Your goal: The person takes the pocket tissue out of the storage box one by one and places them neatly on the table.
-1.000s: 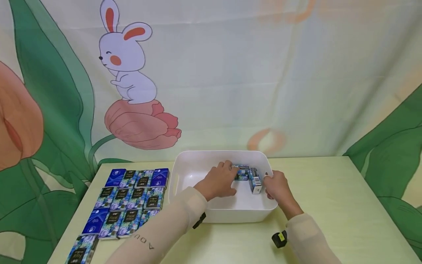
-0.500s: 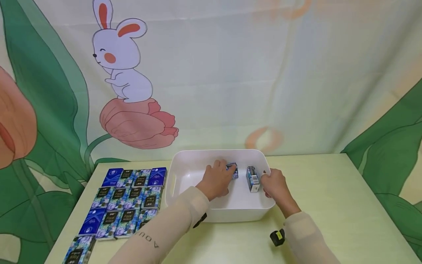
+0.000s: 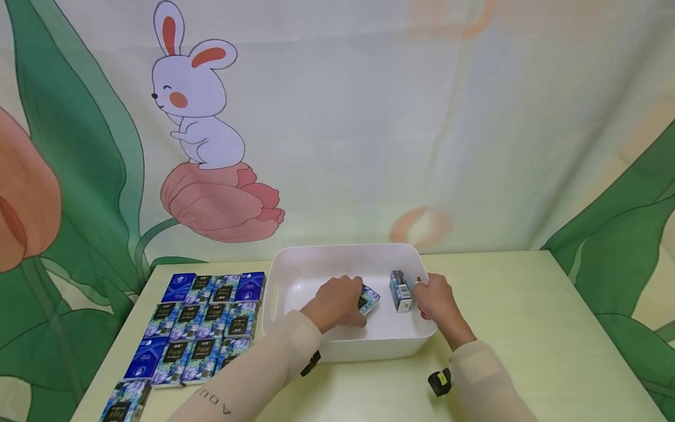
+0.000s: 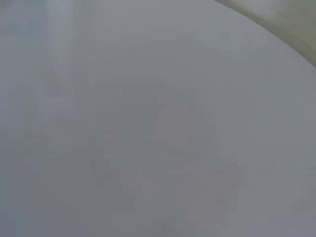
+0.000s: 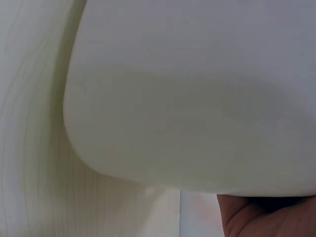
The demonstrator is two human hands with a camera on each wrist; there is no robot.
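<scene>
Inside the white plastic bin (image 3: 379,349), my left hand (image 3: 337,302) grips a blue floral tissue packet (image 3: 370,300) between thumb and fingers. The hand covers part of that packet. A second tissue packet (image 3: 401,291) stands on its narrow side near the bin's right wall. My right hand (image 3: 436,299) holds the bin's right end at the rim, fingers curled over it. In the right wrist view, the hand (image 5: 269,217) shows at the underside of the bin's edge. The left wrist view has only the bin's pale wall (image 4: 158,123), close up.
Rows of tissue packets (image 3: 212,319), floral and plain blue, lie flat on the table (image 3: 527,328) left of the bin. One packet (image 3: 125,401) lies at the front left. A printed rabbit curtain (image 3: 337,146) hangs behind the table.
My left hand has drawn one tissue packet from the back of the bin toward the front and left, turning it. The right hand keeps its grip on the bin.
</scene>
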